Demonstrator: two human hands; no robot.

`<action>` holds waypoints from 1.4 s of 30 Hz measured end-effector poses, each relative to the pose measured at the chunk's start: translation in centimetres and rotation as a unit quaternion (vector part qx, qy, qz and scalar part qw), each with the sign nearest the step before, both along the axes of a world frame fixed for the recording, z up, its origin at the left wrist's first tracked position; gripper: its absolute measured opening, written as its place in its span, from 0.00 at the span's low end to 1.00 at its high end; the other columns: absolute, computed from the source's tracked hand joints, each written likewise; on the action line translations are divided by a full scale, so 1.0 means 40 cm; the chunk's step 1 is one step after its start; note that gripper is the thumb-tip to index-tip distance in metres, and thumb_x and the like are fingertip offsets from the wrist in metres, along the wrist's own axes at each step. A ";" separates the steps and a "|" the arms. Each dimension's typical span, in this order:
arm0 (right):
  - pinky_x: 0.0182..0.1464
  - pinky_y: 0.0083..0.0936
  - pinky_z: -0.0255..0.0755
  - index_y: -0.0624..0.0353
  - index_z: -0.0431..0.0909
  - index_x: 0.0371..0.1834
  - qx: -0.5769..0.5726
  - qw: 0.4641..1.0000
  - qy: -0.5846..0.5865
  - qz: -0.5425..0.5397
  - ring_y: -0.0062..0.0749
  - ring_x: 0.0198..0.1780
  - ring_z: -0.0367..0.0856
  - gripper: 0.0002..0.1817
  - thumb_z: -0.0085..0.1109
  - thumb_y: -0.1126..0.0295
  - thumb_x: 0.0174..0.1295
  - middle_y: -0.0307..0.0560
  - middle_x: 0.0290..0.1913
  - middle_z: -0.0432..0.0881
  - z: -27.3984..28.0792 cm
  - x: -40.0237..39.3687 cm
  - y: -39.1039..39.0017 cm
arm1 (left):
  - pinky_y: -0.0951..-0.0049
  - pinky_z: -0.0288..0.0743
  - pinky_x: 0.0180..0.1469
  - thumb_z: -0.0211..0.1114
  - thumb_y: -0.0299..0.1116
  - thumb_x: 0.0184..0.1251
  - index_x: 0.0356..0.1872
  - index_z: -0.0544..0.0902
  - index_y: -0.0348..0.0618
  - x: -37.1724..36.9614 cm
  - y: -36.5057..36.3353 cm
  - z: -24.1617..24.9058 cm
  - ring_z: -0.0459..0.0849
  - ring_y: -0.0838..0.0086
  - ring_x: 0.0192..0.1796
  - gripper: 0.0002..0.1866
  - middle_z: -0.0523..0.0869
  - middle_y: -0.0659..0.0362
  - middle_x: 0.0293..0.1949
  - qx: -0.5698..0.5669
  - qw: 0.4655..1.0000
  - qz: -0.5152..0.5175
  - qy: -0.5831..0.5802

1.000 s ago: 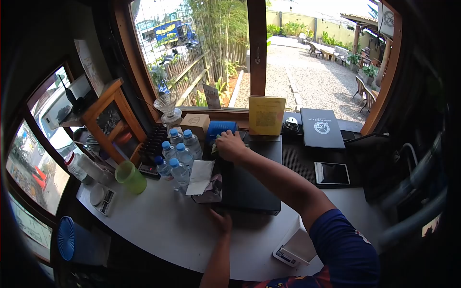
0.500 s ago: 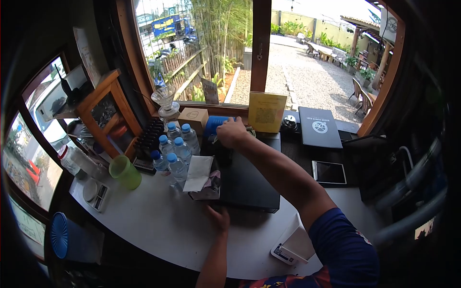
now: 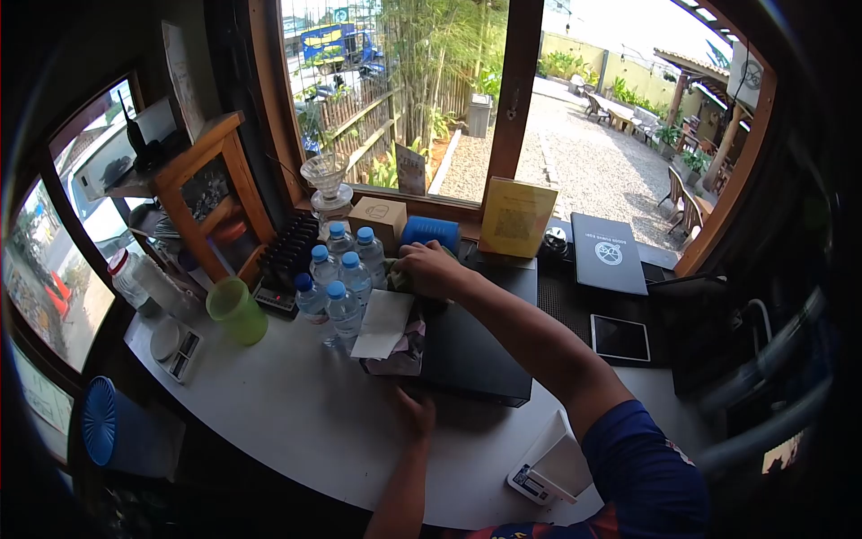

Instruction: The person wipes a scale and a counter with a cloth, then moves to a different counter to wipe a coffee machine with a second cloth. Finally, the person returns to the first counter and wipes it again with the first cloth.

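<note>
My right hand (image 3: 429, 269) is closed on a greenish cloth (image 3: 397, 277) over the back left part of a black box (image 3: 480, 346). Behind that hand lies a blue container (image 3: 432, 232). My left hand (image 3: 414, 413) rests low at the box's front left edge, its fingertips partly hidden under the edge; whether it grips anything is not visible. White paper (image 3: 383, 325) and a crumpled pinkish packet (image 3: 406, 357) sit at the box's left side. Several water bottles with blue caps (image 3: 344, 305) stand just left of them.
A green cup (image 3: 238, 312), a small scale (image 3: 177, 350) and a blue-lidded container (image 3: 101, 420) are on the left. Near the window stand a cardboard box (image 3: 378, 221), a glass dripper (image 3: 327, 180) and a yellow sign (image 3: 518, 218). A tablet (image 3: 620, 339) and white holder (image 3: 549, 463) are right.
My right hand has moved toward me with the cloth, away from the blue container, which now shows more fully. The camera view has shifted slightly. My left hand stays by the box edge.
</note>
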State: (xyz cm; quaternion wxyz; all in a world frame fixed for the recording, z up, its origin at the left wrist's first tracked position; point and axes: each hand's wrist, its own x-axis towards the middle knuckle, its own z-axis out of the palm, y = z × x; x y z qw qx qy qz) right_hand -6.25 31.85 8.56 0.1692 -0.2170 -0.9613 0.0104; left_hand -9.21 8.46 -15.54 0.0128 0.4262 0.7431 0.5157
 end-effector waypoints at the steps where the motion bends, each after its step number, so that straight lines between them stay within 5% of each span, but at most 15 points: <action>1: 0.58 0.46 0.65 0.47 0.85 0.46 0.002 1.000 0.024 -0.018 0.41 0.59 0.76 0.13 0.56 0.69 0.60 0.47 0.51 0.78 0.012 -0.008 0.015 | 0.44 0.59 0.74 0.62 0.36 0.65 0.71 0.62 0.27 0.000 0.000 -0.001 0.65 0.36 0.70 0.36 0.68 0.32 0.68 0.003 1.000 -0.003 -0.001; 6: 0.63 0.50 0.63 0.52 0.83 0.51 0.092 0.988 0.034 -0.122 0.47 0.61 0.74 0.15 0.53 0.69 0.63 0.53 0.54 0.78 -0.043 -0.007 0.031 | 0.44 0.59 0.73 0.62 0.34 0.64 0.70 0.62 0.27 -0.007 0.007 0.000 0.66 0.36 0.70 0.36 0.68 0.32 0.67 0.027 0.999 0.009 0.037; 14: 0.66 0.57 0.58 0.51 0.85 0.47 0.022 0.968 -0.097 -0.231 0.46 0.65 0.70 0.13 0.53 0.66 0.64 0.52 0.59 0.76 0.017 0.033 -0.021 | 0.45 0.59 0.73 0.64 0.33 0.63 0.71 0.61 0.27 -0.005 0.001 0.008 0.65 0.36 0.70 0.37 0.67 0.32 0.68 0.029 0.999 -0.014 0.030; 18: 0.67 0.57 0.58 0.51 0.85 0.48 0.099 0.978 0.004 -0.185 0.46 0.65 0.70 0.15 0.52 0.65 0.65 0.51 0.57 0.77 -0.054 0.017 -0.033 | 0.44 0.57 0.75 0.64 0.35 0.63 0.71 0.59 0.26 -0.009 -0.001 0.007 0.63 0.36 0.72 0.39 0.65 0.31 0.69 0.036 0.998 -0.046 -0.026; 25: 0.67 0.62 0.58 0.51 0.85 0.49 0.034 0.971 -0.095 -0.216 0.48 0.63 0.72 0.15 0.54 0.65 0.63 0.53 0.55 0.78 0.035 0.085 -0.044 | 0.45 0.61 0.71 0.63 0.36 0.64 0.70 0.61 0.27 -0.003 0.005 0.011 0.68 0.38 0.68 0.37 0.68 0.33 0.66 0.035 0.999 0.000 0.036; 29: 0.70 0.64 0.53 0.53 0.85 0.49 0.022 0.981 0.018 -0.191 0.50 0.63 0.71 0.15 0.52 0.68 0.62 0.55 0.55 0.77 -0.028 0.042 -0.009 | 0.46 0.65 0.68 0.62 0.34 0.63 0.69 0.64 0.27 0.005 0.000 0.034 0.71 0.39 0.64 0.35 0.72 0.34 0.61 0.050 0.998 -0.019 -0.016; 33: 0.69 0.60 0.54 0.46 0.85 0.54 0.039 0.983 0.015 -0.181 0.49 0.64 0.71 0.19 0.51 0.69 0.63 0.54 0.54 0.76 -0.035 0.026 -0.044 | 0.47 0.68 0.64 0.60 0.31 0.62 0.65 0.67 0.28 -0.003 0.007 0.035 0.73 0.40 0.60 0.30 0.74 0.36 0.56 0.051 0.998 0.006 0.024; 37: 0.69 0.58 0.55 0.44 0.84 0.59 -0.274 0.945 0.088 -0.158 0.50 0.64 0.70 0.24 0.54 0.73 0.58 0.53 0.57 0.75 0.002 0.035 0.044 | 0.47 0.69 0.62 0.59 0.29 0.61 0.62 0.68 0.29 0.006 0.005 0.052 0.73 0.41 0.59 0.28 0.74 0.36 0.55 0.065 0.997 0.021 0.043; 42: 0.75 0.59 0.50 0.45 0.84 0.55 0.005 0.984 0.016 -0.176 0.45 0.65 0.70 0.18 0.57 0.67 0.62 0.49 0.57 0.75 -0.042 0.033 -0.004 | 0.48 0.67 0.65 0.59 0.29 0.60 0.65 0.67 0.28 0.001 -0.004 0.079 0.73 0.40 0.60 0.31 0.74 0.36 0.57 0.043 0.999 0.004 0.028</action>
